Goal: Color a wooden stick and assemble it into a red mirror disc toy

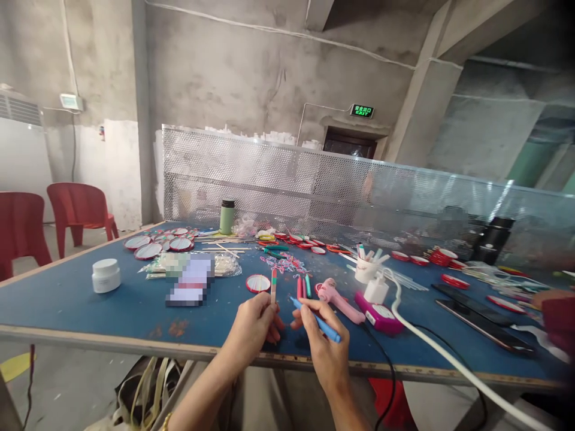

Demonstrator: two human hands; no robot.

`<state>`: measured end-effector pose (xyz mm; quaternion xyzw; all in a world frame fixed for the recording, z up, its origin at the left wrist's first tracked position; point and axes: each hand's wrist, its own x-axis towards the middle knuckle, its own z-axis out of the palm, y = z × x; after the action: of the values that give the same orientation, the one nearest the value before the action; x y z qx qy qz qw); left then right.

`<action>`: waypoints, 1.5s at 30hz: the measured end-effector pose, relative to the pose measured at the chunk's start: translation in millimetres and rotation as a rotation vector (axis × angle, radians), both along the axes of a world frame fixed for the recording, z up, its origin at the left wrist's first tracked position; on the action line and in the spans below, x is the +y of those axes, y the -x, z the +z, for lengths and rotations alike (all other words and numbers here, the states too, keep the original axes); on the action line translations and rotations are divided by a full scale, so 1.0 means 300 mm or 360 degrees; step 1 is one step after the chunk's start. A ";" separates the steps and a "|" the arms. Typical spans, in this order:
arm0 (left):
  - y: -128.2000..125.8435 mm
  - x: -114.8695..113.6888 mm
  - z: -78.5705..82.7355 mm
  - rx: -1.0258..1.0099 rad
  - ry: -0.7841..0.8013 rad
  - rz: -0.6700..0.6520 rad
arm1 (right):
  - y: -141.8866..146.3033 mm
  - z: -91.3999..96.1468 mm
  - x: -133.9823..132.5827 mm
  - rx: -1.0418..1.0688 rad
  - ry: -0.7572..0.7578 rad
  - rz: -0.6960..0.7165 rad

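My left hand (pixel 257 323) pinches a flat wooden craft stick (pixel 274 286) upright; bands of red and green colour its upper part. In my right hand (pixel 324 338) is a blue marker pen (pixel 327 326), its tip pointing left toward the stick, a short gap away. Just behind my left hand lies a round white disc with a red rim (pixel 258 283). Pink and green markers (pixel 303 287) rest on the table beyond my right hand. A pink hot glue gun (pixel 335 297) lies to their right.
A purple box (pixel 380 313) and a white cable (pixel 431 344) lie at right, near a white cup of markers (pixel 366 269) and dark phones (pixel 485 323). A white jar (pixel 106 275) stands left. Behind rise a green bottle (pixel 227 218) and a perforated metal screen (pixel 269 173).
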<state>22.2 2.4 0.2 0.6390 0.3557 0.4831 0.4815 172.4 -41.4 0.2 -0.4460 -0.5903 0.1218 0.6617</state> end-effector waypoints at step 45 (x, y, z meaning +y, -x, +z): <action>0.076 -0.027 0.026 0.0198 -0.0073 -0.0031 | 0.111 0.008 0.027 -0.0306 -0.0394 -0.0154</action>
<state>-0.5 -5.8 8.2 0.6821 0.3675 0.4457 0.4484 139.2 -33.1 2.6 -0.3985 -0.6393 -0.0272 0.6571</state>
